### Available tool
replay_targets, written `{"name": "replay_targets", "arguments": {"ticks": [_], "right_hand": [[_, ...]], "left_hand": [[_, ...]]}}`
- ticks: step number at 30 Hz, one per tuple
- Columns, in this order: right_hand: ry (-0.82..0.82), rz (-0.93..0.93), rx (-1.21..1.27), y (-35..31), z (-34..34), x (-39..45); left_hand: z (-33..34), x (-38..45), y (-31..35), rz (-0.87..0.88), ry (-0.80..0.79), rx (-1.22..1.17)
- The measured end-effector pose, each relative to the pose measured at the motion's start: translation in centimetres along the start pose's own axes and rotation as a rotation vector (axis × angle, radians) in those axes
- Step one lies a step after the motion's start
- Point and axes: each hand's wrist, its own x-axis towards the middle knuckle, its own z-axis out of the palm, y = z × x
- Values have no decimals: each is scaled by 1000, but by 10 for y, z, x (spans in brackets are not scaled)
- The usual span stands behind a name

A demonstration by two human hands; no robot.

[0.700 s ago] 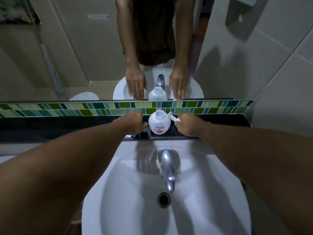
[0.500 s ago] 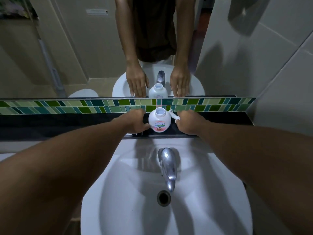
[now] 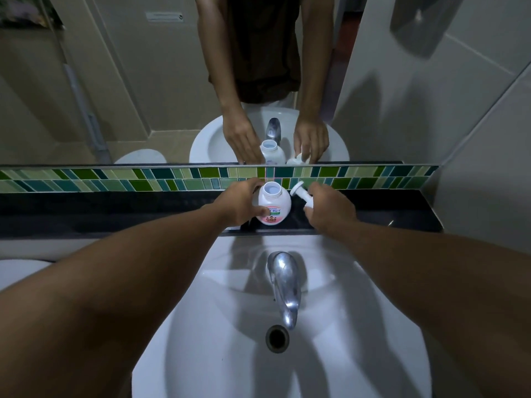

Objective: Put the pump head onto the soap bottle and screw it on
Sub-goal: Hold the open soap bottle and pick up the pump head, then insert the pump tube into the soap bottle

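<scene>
Head view: left hand [image 3: 240, 203] wraps one open soap bottle [image 3: 272, 206] on the ledge [image 3: 115, 209]; right hand [image 3: 330, 209] grips one pump head [image 3: 303, 195] just beside it.

Open soap bottle [image 3: 272, 203] (upright), pump head [image 3: 302, 194] perhaps tilted

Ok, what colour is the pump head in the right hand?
White, seen in the head view: the pump head held by the right hand.
</scene>
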Motion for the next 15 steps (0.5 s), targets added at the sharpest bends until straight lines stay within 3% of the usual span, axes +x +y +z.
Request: {"name": "replay_targets", "arguments": {"ticks": [8,11,15], "right_hand": [[456,-156,493,-29,-58,22],[470,-160,667,-56,-72,30],[350,-162,705,-72,-67,29]], "left_hand": [[0,2,5,-40,-12,-6],[-1,2,7,-54,-25,-4],[-1,2,8,-50,-20,9]]}}
